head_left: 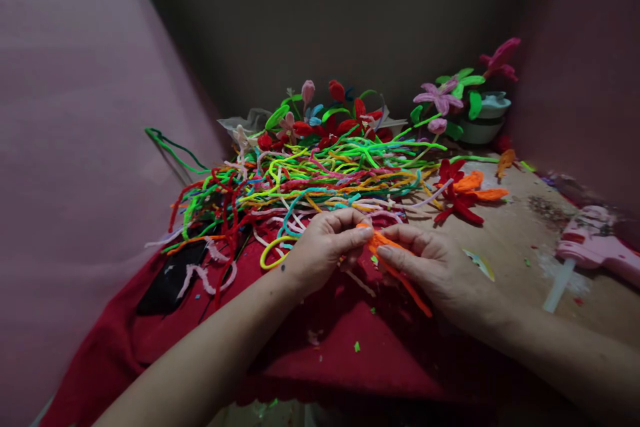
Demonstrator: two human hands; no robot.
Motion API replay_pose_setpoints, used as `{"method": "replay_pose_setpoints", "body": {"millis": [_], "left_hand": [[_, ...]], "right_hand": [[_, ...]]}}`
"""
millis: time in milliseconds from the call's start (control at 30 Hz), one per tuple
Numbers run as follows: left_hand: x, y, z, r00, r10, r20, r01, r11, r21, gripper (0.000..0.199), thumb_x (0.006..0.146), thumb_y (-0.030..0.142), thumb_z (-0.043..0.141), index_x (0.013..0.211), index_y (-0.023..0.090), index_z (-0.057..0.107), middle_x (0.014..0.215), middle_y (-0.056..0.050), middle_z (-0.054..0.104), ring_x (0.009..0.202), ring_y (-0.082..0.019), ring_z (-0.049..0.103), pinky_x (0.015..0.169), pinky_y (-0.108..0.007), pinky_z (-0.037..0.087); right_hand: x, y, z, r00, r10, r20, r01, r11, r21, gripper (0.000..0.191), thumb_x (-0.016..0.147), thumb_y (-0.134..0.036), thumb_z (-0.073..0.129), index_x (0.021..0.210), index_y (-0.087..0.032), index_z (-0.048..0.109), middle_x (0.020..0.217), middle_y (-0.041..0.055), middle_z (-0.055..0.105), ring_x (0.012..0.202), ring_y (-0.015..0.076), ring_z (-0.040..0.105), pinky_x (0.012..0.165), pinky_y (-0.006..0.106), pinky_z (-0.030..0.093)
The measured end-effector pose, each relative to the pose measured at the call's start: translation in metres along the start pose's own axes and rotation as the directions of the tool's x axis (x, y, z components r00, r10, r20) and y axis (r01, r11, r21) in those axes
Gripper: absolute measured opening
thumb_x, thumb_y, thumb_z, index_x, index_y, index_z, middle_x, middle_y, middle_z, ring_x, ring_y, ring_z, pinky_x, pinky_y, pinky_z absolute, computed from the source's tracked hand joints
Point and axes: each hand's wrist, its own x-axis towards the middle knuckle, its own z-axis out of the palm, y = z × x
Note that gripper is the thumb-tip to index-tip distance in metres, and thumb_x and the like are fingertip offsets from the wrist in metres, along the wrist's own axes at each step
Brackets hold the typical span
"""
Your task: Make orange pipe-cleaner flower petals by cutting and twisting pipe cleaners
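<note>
Both hands meet over the red cloth near the middle of the view. My left hand (333,240) pinches the upper left end of an orange pipe cleaner piece (413,295) between thumb and fingers. Close beside it, my right hand (425,257) has thumb and fingers closed on the same piece, and its orange strands run down to the right below the fingers. Just behind the hands lies a large heap of colored pipe cleaners (325,173), green, yellow, red, pink and blue.
Pipe cleaner flowers (340,127) stand behind the heap. Red and orange flowers (460,193) lie to its right. A pink glue gun (590,240) rests at the far right, near a potted flower (483,127). A black flat object (170,280) lies left on the red cloth (320,347).
</note>
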Motion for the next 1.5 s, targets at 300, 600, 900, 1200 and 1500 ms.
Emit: {"method": "replay_pose_setpoints", "body": {"millis": [300, 600, 900, 1200, 1500], "left_hand": [[0.000, -0.002, 0.001, 1.000, 0.006, -0.004, -0.007, 0.999, -0.045, 0.017, 0.076, 0.031, 0.060, 0.077, 0.015, 0.053, 0.059, 0.004, 0.051, 0.048, -0.004, 0.043, 0.048, -0.016, 0.032], [-0.004, 0.017, -0.006, 0.995, 0.086, -0.056, -0.064, 0.947, 0.315, 0.024, 0.080, 0.034, 0.052, 0.094, 0.015, 0.055, 0.071, 0.000, 0.055, 0.055, -0.007, 0.048, 0.052, -0.019, 0.038], [-0.058, 0.006, -0.061, 0.986, 0.080, -0.144, 0.151, -0.079, 0.985, 0.014, 0.080, 0.019, 0.040, 0.082, 0.016, 0.053, 0.082, -0.005, 0.055, 0.072, -0.016, 0.049, 0.065, -0.027, 0.038], [-0.058, 0.005, -0.071, 0.989, 0.072, -0.132, 0.142, -0.154, 0.978, 0.012, 0.075, 0.011, 0.038, 0.075, 0.019, 0.047, 0.071, -0.002, 0.053, 0.058, -0.013, 0.044, 0.055, -0.026, 0.028], [-0.085, 0.006, -0.044, 0.985, 0.166, -0.038, 0.074, -0.215, 0.974, 0.013, 0.083, 0.023, 0.038, 0.089, 0.017, 0.047, 0.083, -0.006, 0.055, 0.073, -0.018, 0.051, 0.066, -0.029, 0.039]], "right_hand": [[0.002, 0.010, -0.004, 0.995, -0.006, 0.095, -0.013, 0.980, 0.197, 0.021, 0.077, -0.034, 0.062, 0.083, -0.020, 0.048, 0.072, -0.0004, 0.064, 0.055, 0.0103, 0.060, 0.055, 0.023, 0.047], [0.010, 0.008, -0.008, 0.999, -0.012, -0.040, 0.019, 0.984, 0.179, 0.020, 0.067, -0.025, 0.070, 0.069, -0.017, 0.052, 0.056, -0.0040, 0.058, 0.042, 0.0059, 0.050, 0.042, 0.018, 0.037], [0.014, 0.015, -0.014, 0.996, 0.012, -0.090, 0.004, 0.984, 0.178, 0.019, 0.068, -0.024, 0.068, 0.071, -0.018, 0.051, 0.058, -0.0035, 0.057, 0.042, 0.0065, 0.049, 0.041, 0.019, 0.036], [0.012, 0.014, -0.013, 0.996, 0.041, -0.084, -0.029, 0.991, 0.133, 0.014, 0.069, -0.023, 0.066, 0.071, -0.019, 0.052, 0.055, -0.0032, 0.056, 0.043, 0.0073, 0.049, 0.042, 0.020, 0.036], [0.012, 0.015, -0.013, 0.993, 0.029, -0.111, -0.015, 0.993, 0.119, 0.015, 0.067, -0.025, 0.068, 0.071, -0.020, 0.054, 0.054, -0.0033, 0.055, 0.043, 0.0081, 0.048, 0.041, 0.020, 0.035]]}}
